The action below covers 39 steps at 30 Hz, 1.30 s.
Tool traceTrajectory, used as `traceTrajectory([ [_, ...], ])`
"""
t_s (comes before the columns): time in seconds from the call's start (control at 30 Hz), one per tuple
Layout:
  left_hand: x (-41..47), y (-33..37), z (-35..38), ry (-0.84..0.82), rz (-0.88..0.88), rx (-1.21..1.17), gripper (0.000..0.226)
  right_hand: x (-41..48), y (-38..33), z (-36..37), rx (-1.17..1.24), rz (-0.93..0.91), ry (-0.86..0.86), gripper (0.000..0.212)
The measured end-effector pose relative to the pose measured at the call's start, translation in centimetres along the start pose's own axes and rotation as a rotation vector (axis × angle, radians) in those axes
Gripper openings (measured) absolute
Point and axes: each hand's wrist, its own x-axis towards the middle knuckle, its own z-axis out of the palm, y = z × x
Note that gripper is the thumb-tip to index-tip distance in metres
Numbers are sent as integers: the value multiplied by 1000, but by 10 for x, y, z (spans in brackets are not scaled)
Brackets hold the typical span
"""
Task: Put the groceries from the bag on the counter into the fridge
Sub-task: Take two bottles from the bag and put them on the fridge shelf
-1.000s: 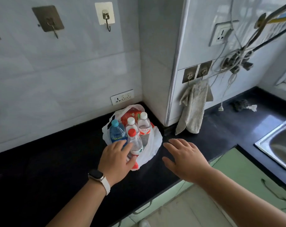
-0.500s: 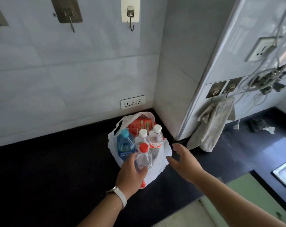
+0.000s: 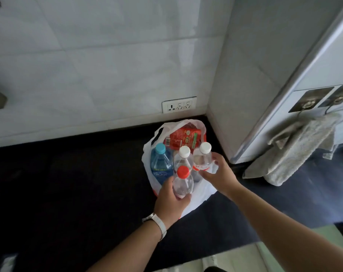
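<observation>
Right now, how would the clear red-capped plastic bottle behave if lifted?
The clear red-capped plastic bottle seems filled, so probably heavy. Its smooth wall could slip in the left hand. Crowded by other bottles in the white plastic bag, it should hardly tip; the right hand grips a white-capped bottle.

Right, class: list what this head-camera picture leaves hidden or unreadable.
Head view: whatever lies low in the bag, hidden by its plastic wall.
Head view: print on the red packet, too small to read.
Head view: whether the right hand grips the right white-capped bottle or the bag's edge; its fingers cover the contact.
Head view: the fridge, outside the frame.
</observation>
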Motion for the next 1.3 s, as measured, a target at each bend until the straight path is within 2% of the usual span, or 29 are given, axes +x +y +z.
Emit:
traceTrajectory([
  [0.23,1,5,14,49,-96,34,68,31,13,4,123,-56,-153,76],
  [0.47,-4,20,20,124,-162,34,55,50,15,-2,124,-105,-248,88],
  [0.6,-11,26,22,175,-183,12,57,54,11,-6,145,-129,-258,91],
  [0.93,-35,68,17,385,-100,-114,51,38,-9,-32,166,-262,-264,75],
  [1.1,-46,97,11,518,-35,-146,54,18,-27,-47,192,-360,-283,77],
  [1.3,-62,122,7,672,-19,-255,50,-1,-39,-54,213,-489,-417,62],
])
